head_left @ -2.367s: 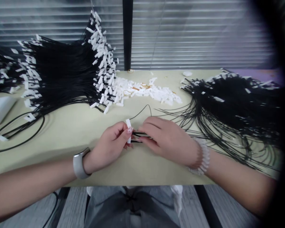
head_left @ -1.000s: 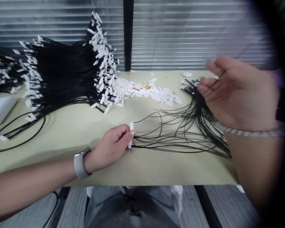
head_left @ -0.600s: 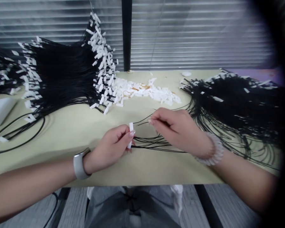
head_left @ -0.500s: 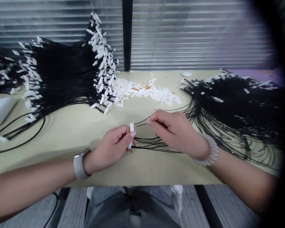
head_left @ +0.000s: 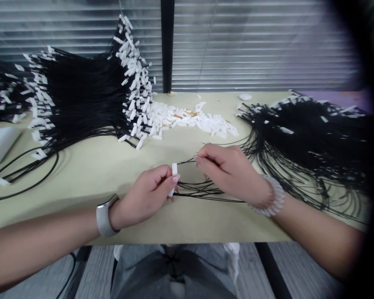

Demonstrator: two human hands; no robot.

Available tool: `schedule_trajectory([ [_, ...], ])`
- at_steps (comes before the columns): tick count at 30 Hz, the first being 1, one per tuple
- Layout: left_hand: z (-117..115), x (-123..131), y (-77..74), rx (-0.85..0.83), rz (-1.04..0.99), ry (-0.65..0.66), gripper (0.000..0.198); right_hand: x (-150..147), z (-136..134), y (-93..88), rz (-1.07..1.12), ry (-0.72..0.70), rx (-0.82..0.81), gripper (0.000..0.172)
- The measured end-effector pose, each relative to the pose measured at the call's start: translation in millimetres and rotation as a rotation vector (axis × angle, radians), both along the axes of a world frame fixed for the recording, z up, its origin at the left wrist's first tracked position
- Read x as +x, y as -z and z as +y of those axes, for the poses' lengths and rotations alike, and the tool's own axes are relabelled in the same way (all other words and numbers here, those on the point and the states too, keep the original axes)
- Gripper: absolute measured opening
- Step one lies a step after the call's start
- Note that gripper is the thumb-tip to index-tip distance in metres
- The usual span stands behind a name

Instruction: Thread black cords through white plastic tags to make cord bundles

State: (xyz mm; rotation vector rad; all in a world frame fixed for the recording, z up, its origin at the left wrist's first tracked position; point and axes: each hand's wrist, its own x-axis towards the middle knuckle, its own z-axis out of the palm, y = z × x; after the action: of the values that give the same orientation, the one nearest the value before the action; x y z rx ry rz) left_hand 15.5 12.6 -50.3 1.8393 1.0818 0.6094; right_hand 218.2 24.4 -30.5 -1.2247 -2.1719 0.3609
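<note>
Between thumb and fingers, my left hand (head_left: 154, 189) pinches a small white connector block (head_left: 174, 168), held upright near the table's middle. Several thin black wires (head_left: 199, 194) run from below the block toward the right, under my right hand (head_left: 224, 168). That hand pinches a thin black wire (head_left: 187, 161), whose left end reaches the top part of the block; whether it is inserted cannot be made out. A grey watch band is on my left wrist, a clear beaded bracelet on the right.
A big bundle of black cables (head_left: 84, 91) with white ends stands at left. Loose white pieces (head_left: 199, 120) are heaped at mid-back. Another black wire bundle (head_left: 311, 133) lies at right. A white box-like object (head_left: 1, 145) and looped cable (head_left: 56, 166) are at left.
The wire in my right hand has come up to the block's top; before, its tip stood slightly apart from it. My left hand has shifted slightly right with the block.
</note>
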Motion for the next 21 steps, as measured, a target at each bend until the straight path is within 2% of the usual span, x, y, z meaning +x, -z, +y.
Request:
schedule_trajectory([
  [10,1.1,0.0,0.9,-0.005,-0.013,0.004,0.027,0.7,-0.3,-1.7,-0.008,-0.014,-0.007,0.013],
  [21,0.2,-1.0,0.9,0.038,0.061,0.023,0.028,-4.2,-0.4,1.9,-0.039,-0.102,-0.018,0.013],
])
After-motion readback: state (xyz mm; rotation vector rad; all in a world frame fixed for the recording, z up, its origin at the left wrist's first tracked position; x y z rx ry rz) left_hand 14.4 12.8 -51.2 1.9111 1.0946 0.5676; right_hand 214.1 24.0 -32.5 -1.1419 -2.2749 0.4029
